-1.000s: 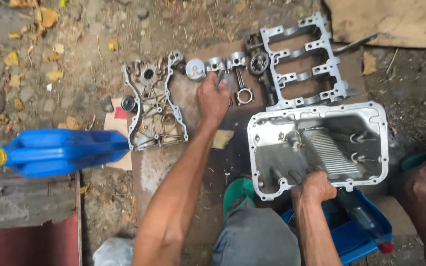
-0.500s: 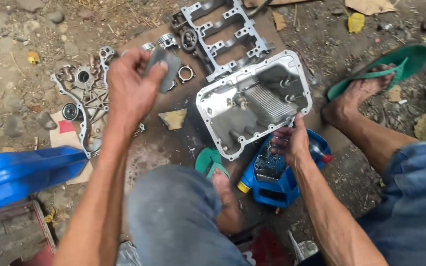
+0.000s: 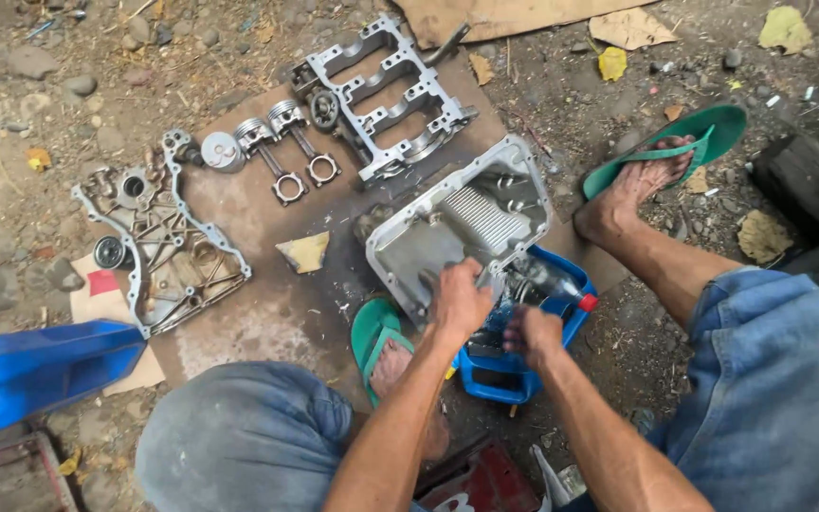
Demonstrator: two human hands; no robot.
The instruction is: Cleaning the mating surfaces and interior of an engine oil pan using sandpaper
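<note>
**Inspector:** Aluminium pan (image 3: 447, 232), ribbed inside, lies tilted on the ground, its near edge resting over a blue tub (image 3: 509, 365). Where are the hands?

**Assistant:** Left hand (image 3: 459, 301) is clenched on the pan's near rim, gripping it. Right hand (image 3: 530, 334) sits just beside it, over the tub, curled around something small; I cannot tell what. A bottle with a red cap (image 3: 552, 283) lies in the tub, touching the pan's edge.

**Inspector:** Progress?

**Assistant:** Judging by the layout, dismantling looks done: two pistons with rods (image 3: 282, 152), a round disc (image 3: 222, 152), a ladder-shaped frame (image 3: 386, 95) and a flat cover plate (image 3: 158, 251) lie spread apart on a brown board (image 3: 258, 313). The pan looks dull and smeared, so its handling seems unfinished.

**Inspector:** Surroundings?

**Assistant:** Blue container (image 3: 35, 374) at lower left, a green sandal (image 3: 684, 147) on the outstretched foot, dry leaves and stones around.
</note>
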